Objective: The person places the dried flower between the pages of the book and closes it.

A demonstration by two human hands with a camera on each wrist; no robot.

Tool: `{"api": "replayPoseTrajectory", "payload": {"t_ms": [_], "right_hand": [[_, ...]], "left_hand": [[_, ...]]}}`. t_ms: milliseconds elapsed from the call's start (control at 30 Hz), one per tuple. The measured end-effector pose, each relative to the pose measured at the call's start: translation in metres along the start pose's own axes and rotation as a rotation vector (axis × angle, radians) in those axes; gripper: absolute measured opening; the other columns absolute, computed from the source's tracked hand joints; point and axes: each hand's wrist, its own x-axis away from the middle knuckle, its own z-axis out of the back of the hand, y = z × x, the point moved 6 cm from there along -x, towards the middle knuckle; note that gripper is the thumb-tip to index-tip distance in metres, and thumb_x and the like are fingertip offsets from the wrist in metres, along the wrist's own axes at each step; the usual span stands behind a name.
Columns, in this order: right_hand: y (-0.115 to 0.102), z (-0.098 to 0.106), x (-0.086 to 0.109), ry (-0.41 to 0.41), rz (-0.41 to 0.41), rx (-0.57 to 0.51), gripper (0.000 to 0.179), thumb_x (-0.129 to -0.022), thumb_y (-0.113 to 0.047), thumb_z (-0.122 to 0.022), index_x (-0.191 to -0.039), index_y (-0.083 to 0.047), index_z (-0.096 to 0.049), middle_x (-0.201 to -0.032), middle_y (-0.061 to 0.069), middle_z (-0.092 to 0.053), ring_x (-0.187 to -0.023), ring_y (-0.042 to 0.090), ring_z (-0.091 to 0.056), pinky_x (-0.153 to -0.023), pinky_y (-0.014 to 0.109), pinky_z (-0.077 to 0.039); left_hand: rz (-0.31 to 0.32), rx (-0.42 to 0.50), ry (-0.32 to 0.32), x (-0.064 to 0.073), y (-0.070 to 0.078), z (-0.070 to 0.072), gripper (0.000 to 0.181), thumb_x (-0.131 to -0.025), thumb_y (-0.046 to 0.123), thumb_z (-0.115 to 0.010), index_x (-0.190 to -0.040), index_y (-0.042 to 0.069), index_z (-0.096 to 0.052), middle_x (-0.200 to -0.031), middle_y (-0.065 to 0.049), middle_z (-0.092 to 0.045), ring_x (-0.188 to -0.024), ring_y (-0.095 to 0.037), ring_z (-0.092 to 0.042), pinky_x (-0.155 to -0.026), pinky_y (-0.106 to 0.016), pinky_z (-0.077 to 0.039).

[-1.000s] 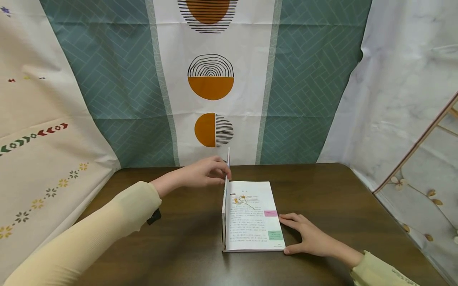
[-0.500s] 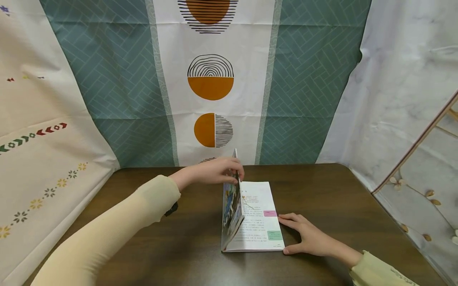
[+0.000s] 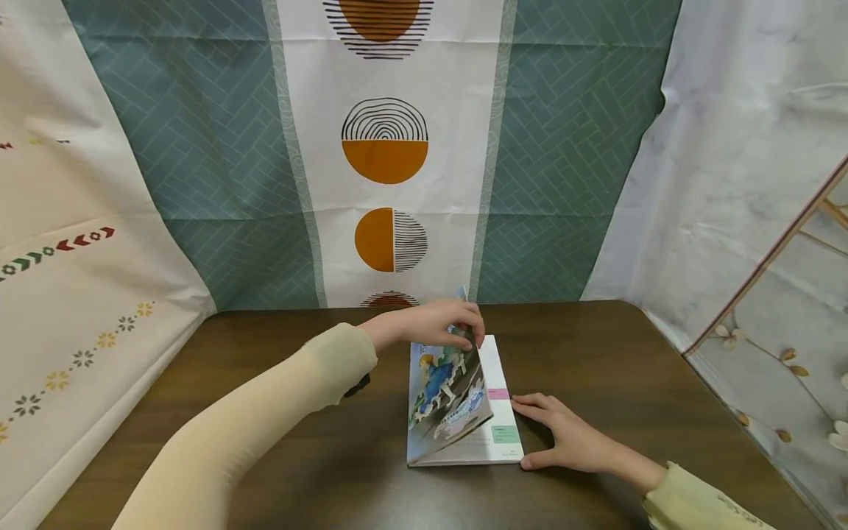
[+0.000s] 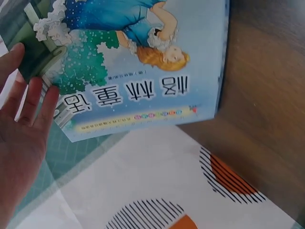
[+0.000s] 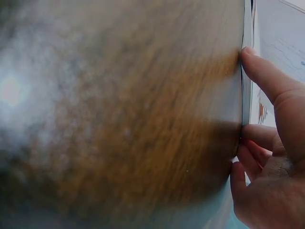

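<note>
A picture book (image 3: pixel 506 454) lies on the table, its illustrated front cover (image 3: pixel 433 386) lifted and slanting over the printed page (image 3: pixel 492 361). My left hand (image 3: pixel 433 324) pinches the cover near its far free edge. In the left wrist view, thumb and fingers stand at that edge, beside a drawn figure in blue. My right hand (image 3: pixel 563 434) touches the book's right side with extended fingertips and thumb, low on the table. Seen from the right wrist, the thumb (image 5: pixel 262 71) rests against the page edges. The middle of the page is hidden under the cover.
The dark wooden table (image 3: pixel 583 353) reaches back to a hanging cloth (image 3: pixel 563 184) with green and white panels. A cream patterned cloth (image 3: pixel 79 280) hangs at the left, and a pale marbled one (image 3: pixel 729 184) at the right.
My left hand has swung the cover from upright over to the right and down. It now hides the dried flower sprig seen on the page earlier. My right hand has stayed at the book's edge.
</note>
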Motion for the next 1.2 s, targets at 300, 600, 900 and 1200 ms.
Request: {"api": "replayPoseTrajectory", "payload": {"t_ms": [300,600,900,1200], "right_hand": [[0.000,-0.001,-0.001,-0.018,0.001,-0.030,0.087,-0.080,-0.058,-0.074,-0.146,-0.009,-0.048,-0.145,0.008,-0.048,-0.129,0.033,-0.047,-0.096,0.051,-0.046],[-0.001,0.001,0.000,-0.015,0.006,-0.047,0.086,-0.079,-0.056,-0.076,-0.145,-0.007,-0.049,-0.146,0.009,-0.047,-0.129,0.036,-0.046,-0.096,0.058,-0.044],[-0.001,0.001,0.003,-0.016,0.006,-0.063,0.083,-0.081,-0.055,-0.075,-0.143,-0.006,-0.051,-0.147,0.007,-0.046,-0.130,0.036,-0.045,-0.096,0.056,-0.045],[-0.005,0.001,0.009,0.030,0.039,-0.015,0.071,-0.086,-0.052,-0.071,-0.140,-0.010,-0.055,-0.143,0.009,-0.051,-0.126,0.036,-0.048,-0.093,0.063,-0.042]], "left_hand": [[-0.013,-0.081,-0.057,-0.028,-0.001,-0.019,0.009,-0.094,0.023,-0.067,-0.103,0.021,-0.070,-0.113,0.005,-0.064,-0.103,-0.013,-0.043,-0.092,-0.029,-0.030],[-0.029,-0.121,-0.153,-0.050,0.001,-0.035,0.007,-0.095,0.022,-0.066,-0.101,0.021,-0.069,-0.112,0.005,-0.063,-0.106,-0.012,-0.048,-0.097,-0.026,-0.037],[-0.039,-0.074,-0.208,-0.064,-0.004,-0.054,0.008,-0.095,0.021,-0.065,-0.103,0.019,-0.068,-0.111,0.003,-0.061,-0.104,-0.011,-0.051,-0.096,-0.023,-0.036],[-0.014,-0.003,-0.256,-0.073,-0.017,-0.078,0.007,-0.097,0.019,-0.062,-0.103,0.019,-0.066,-0.112,0.004,-0.061,-0.103,-0.008,-0.051,-0.093,-0.020,-0.039]]}}
